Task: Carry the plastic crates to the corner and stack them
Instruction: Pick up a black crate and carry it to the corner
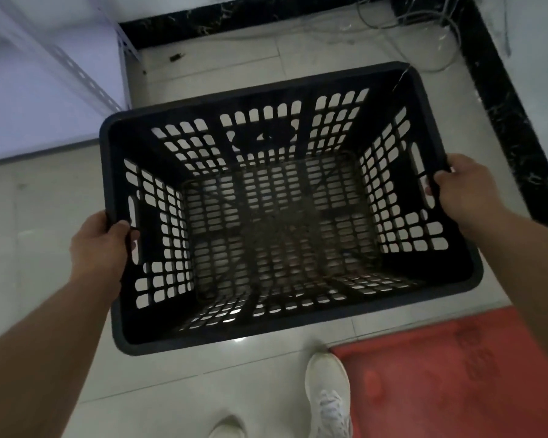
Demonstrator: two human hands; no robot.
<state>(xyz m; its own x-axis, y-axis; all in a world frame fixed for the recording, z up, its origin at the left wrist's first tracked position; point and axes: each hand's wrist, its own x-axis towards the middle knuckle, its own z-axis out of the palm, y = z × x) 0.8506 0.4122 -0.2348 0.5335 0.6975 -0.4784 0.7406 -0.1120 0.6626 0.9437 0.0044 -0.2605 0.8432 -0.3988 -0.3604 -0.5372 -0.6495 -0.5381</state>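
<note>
While held above the tiled floor (45, 191), black plastic crate (276, 203) between both grips: left hand (100, 248) clamped on its left rim, right hand (475, 191) on its right rim; red mat (456, 374) below the right grip; white shoe (328, 393) beside it.

One head-worn wide-angle view looks steeply down from close above, facing the far corner of the tiled floor (203, 374), taking in both forearms and shoes (328, 393) near.

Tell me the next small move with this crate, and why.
Probably carry it a step forward and lower it: both hands, left hand and right hand, grip the black crate by its rim, and the floor in the corner ahead looks bare.
</note>
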